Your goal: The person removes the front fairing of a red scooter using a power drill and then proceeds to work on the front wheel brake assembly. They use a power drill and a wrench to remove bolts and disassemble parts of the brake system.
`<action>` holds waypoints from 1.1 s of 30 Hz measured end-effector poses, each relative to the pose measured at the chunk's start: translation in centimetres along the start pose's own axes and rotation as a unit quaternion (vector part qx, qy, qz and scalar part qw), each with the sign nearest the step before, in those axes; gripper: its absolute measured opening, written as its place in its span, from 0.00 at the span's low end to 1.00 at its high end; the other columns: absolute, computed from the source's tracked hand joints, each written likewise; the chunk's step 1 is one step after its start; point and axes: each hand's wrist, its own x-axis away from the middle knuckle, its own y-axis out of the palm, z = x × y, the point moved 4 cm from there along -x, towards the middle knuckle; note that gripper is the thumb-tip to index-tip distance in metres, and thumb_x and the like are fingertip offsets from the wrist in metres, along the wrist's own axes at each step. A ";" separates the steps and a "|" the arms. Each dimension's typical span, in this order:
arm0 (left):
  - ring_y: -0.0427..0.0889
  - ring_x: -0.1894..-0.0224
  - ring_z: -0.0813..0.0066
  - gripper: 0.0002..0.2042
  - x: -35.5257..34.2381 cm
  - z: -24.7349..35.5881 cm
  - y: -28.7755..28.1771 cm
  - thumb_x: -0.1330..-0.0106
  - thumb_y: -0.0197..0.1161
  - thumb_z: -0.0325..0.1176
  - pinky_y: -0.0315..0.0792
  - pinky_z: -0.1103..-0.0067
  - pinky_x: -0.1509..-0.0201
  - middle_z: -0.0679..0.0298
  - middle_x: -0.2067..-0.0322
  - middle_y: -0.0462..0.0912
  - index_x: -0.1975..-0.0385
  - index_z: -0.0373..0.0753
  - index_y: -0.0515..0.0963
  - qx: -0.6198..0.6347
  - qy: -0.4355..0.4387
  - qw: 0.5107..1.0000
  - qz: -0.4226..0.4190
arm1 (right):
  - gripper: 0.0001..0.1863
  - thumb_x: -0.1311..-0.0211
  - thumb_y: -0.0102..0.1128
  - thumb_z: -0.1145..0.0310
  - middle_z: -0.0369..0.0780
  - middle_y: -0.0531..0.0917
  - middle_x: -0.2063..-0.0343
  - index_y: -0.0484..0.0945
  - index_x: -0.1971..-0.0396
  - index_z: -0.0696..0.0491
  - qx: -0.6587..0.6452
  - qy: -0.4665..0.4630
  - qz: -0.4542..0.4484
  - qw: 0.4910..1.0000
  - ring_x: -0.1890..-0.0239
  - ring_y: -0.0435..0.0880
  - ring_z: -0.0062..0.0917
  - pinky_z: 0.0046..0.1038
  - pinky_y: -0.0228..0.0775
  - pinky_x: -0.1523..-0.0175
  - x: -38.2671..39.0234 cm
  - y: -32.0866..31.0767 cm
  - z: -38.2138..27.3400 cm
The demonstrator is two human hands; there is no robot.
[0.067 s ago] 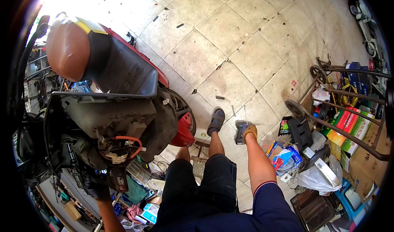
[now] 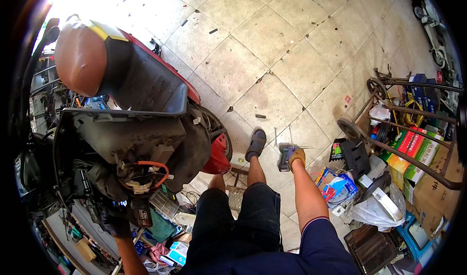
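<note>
At lower left, beneath the scooter's opened body, my left hand (image 2: 116,225) in a dark glove is closed around a black cordless power tool (image 2: 92,204). A battery pack (image 2: 140,213) sits on that tool's right side. Out to the right, low over the floor, my right hand (image 2: 297,156) wears a yellow-brown glove. Its fingers close over what looks like a screwdriver (image 2: 291,136), a thin shaft pointing away from me with a purplish handle mostly covered. Beside that hand a dark grey cordless drill (image 2: 283,162) lies on the tiles.
The scooter (image 2: 170,143) fills the left side, with an orange cable (image 2: 154,164) and loose connectors exposed. A hand cart (image 2: 389,138), boxes and a plastic bag (image 2: 377,208) crowd the right. My sandalled foot (image 2: 256,143) rests on the tiles; a small metal tool (image 2: 275,137) lies nearby.
My right hand has shifted very slightly beside the drill. My left hand, the power tool and the scooter look the same.
</note>
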 end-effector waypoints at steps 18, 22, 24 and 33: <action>0.77 0.60 0.69 0.20 -0.4 0.1 0.4 0.33 0.58 0.48 0.72 0.68 0.58 0.64 0.58 0.79 0.44 0.49 0.73 0.068 -0.087 0.994 -0.003 | 0.21 0.26 0.43 0.70 0.40 0.85 0.62 0.70 0.37 0.57 -0.217 -0.413 -0.273 0.841 0.74 0.80 0.14 0.16 0.68 0.72 30.7 1.8 -25.7; 0.78 0.59 0.68 0.22 -0.9 -1.0 -2.2 0.37 0.62 0.46 0.72 0.67 0.57 0.63 0.55 0.80 0.43 0.48 0.74 0.080 -0.096 0.992 -0.022 | 0.20 0.30 0.48 0.75 0.42 0.85 0.61 0.72 0.40 0.59 -0.201 -0.504 -0.385 0.746 0.71 0.83 0.18 0.21 0.75 0.66 39.7 3.7 -31.1; 0.78 0.58 0.67 0.25 -0.7 -0.7 -1.9 0.40 0.64 0.45 0.72 0.68 0.56 0.63 0.53 0.80 0.42 0.48 0.74 0.128 -0.116 0.985 -0.028 | 0.21 0.33 0.51 0.75 0.45 0.85 0.62 0.72 0.41 0.60 -0.100 -0.567 -0.387 0.721 0.70 0.84 0.22 0.26 0.77 0.64 43.7 3.9 -34.2; 0.79 0.60 0.63 0.26 -1.3 0.2 0.9 0.42 0.67 0.43 0.72 0.68 0.58 0.62 0.54 0.80 0.42 0.47 0.73 0.100 -0.067 0.991 -0.052 | 0.10 0.49 0.59 0.71 0.48 0.86 0.69 0.84 0.66 0.54 0.306 -0.666 -0.237 0.638 0.65 0.87 0.41 0.40 0.77 0.64 53.9 8.0 -43.2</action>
